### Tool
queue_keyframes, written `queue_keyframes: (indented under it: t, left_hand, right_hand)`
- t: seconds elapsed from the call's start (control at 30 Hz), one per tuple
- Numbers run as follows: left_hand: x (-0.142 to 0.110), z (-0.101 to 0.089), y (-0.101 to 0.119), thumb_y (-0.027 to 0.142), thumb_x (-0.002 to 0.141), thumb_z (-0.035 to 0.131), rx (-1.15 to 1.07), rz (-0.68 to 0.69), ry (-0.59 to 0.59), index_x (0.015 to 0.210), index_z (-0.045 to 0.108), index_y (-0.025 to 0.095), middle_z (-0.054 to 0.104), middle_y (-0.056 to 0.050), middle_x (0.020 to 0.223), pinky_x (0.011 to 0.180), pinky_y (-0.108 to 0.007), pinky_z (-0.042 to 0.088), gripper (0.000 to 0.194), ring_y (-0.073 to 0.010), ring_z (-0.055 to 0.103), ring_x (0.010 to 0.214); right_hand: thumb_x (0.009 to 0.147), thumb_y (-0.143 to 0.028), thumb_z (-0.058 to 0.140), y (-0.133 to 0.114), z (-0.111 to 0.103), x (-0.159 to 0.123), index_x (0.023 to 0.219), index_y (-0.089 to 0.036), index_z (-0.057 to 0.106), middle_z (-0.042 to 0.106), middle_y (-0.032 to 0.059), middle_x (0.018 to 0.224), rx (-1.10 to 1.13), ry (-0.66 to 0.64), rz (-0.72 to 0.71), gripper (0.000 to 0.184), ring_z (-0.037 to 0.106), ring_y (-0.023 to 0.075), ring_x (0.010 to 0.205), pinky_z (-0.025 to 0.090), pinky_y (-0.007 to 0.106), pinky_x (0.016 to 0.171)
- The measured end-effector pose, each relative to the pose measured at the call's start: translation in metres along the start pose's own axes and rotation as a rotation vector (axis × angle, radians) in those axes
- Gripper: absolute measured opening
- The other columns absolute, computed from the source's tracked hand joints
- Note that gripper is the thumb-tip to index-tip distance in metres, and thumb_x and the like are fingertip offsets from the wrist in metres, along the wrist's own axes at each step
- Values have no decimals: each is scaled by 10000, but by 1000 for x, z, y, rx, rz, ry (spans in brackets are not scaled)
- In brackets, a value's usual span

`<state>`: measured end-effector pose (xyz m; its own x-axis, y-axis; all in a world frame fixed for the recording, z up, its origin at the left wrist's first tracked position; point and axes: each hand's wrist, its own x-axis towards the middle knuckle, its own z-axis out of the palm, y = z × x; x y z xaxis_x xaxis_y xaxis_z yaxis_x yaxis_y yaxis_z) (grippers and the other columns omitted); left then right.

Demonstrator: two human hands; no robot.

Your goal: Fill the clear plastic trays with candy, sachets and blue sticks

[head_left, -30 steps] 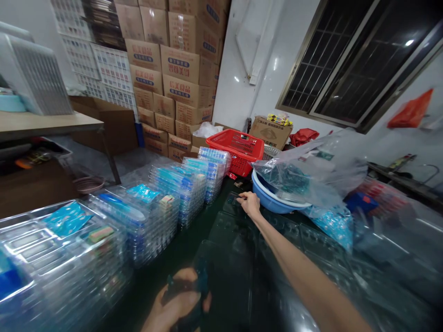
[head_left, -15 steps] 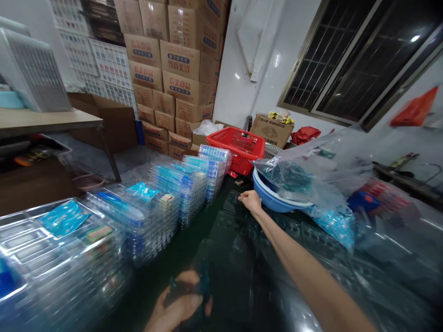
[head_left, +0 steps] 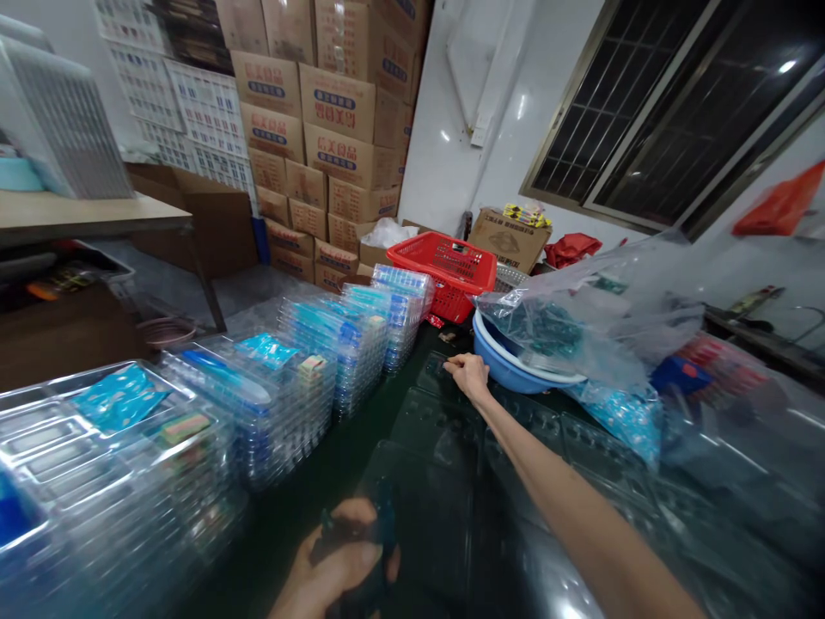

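Note:
My right hand [head_left: 469, 375] reaches far across the dark table, its fingers pinched on a small dark item at a clear plastic blister tray [head_left: 444, 378] beside the blue basin [head_left: 509, 365]. My left hand [head_left: 341, 563] is close to me at the bottom edge, closed round a bunch of small dark teal pieces [head_left: 380, 524]. Several clear blister trays [head_left: 451, 447] lie flat on the table between both hands.
Stacks of filled clear trays [head_left: 309, 378] with blue packets line the left side. A red basket [head_left: 444, 266] stands at the far end. Clear bags [head_left: 580, 318] of dark parts sit in the basin and to the right. Cardboard boxes [head_left: 328, 112] are stacked behind.
Both hands stay almost where they were; the view has shifted slightly. My right hand keeps its pinch at the far tray.

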<state>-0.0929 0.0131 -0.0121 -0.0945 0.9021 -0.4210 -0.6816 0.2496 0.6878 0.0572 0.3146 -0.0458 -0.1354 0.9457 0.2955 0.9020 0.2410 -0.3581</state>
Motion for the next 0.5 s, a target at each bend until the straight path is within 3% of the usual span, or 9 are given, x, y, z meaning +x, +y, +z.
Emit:
queue_keyframes:
  t: [0.23,0.5]
  left_hand:
    - [5,-3,-6,277,616,609,43,16,-22,818,515,195,602,-49,539,348,-227,360,237,-135,488,322]
    - [2,1,-3,278,624,608,86,4,-18,831,521,189,601,-48,544,346,-234,356,242,-128,472,314]
  right_hand:
    - [790,-311,546,-3,-9,-7,832,-253,686,625,47,851,-157,24,-189,157,439,222,871,257,319,703]
    - [873,-323,409,-6,-11,-14,810,-250,679,593,61,842,-238,15,-294,287,406,218,843,234,319,663]
